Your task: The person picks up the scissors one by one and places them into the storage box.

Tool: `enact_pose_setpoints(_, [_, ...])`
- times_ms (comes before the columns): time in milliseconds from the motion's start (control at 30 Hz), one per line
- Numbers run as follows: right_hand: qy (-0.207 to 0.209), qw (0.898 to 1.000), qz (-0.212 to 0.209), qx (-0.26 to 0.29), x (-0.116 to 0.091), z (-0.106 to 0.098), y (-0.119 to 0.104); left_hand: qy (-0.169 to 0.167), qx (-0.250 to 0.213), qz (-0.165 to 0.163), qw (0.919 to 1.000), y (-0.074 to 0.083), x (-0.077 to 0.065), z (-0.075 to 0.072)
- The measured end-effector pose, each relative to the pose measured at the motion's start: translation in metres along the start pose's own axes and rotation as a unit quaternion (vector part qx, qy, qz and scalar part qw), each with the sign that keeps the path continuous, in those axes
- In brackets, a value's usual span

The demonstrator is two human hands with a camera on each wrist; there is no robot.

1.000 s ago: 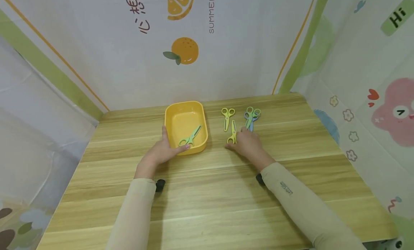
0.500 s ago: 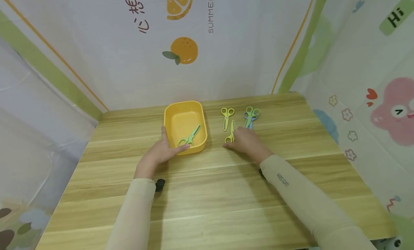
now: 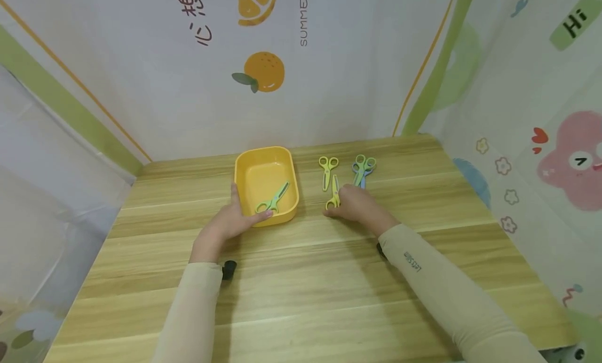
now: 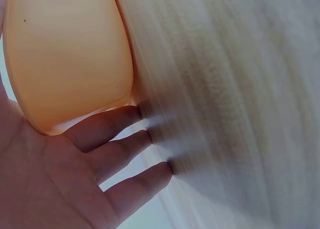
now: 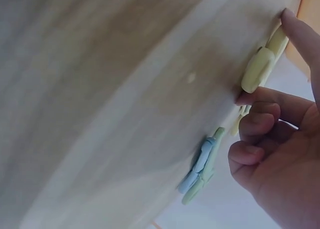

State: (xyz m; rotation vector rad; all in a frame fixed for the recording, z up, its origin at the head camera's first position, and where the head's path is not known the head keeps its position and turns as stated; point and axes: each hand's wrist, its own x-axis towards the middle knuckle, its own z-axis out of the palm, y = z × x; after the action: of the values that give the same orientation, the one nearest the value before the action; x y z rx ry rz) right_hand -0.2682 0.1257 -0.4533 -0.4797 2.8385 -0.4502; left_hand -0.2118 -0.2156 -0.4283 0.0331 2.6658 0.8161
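My left hand (image 3: 228, 217) rests at the near left corner of a yellow plastic bin (image 3: 257, 177), thumb along its front rim and fingers along its left side. In the left wrist view, several outstretched fingers (image 4: 140, 188) reach down to the tabletop beside the bin. Green scissors (image 3: 280, 195) lie inside the bin. To its right, my right hand (image 3: 359, 206) pinches the handles of yellow scissors (image 3: 335, 186) between thumb and index finger, the other fingers curled in. The scissors lie low over the table, blades pointing away; one handle loop is mostly hidden by the hand.
A second pair of yellow scissors (image 3: 326, 176) lies just beyond the hand, handles toward the wall. Right of it, green scissors (image 3: 361, 170) overlap blue scissors (image 3: 363, 183). A printed cloth (image 3: 338, 91) hangs behind the wooden table (image 3: 301, 300).
My right hand has shifted slightly left, thumb and index finger coming in around the yellow scissors' handles. The left hand and bin hold their place; the head view has turned a little.
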Motion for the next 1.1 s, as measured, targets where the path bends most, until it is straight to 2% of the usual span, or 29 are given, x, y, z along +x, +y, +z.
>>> enact_pose_setpoints(267, [-0.002,1.000,-0.001,0.002,-0.001,-0.005,-0.005,-0.001,-0.006,0.003,1.0000,0.000,0.000,-0.001])
enact_pose_setpoints(600, [-0.024,1.000,0.003,-0.002,-0.002,-0.007,-0.010,-0.003,-0.003,-0.011,0.9999,-0.003,-0.001,-0.002])
enact_pose_setpoints(933, [-0.014,1.000,-0.009,-0.013,-0.003,-0.004,-0.015,0.007,-0.004,-0.011,0.9999,-0.008,-0.003,0.000])
enact_pose_setpoints(1100, [-0.009,1.000,0.001,-0.013,-0.005,-0.003,-0.012,0.008,-0.011,-0.003,0.9999,-0.007,-0.001,0.001])
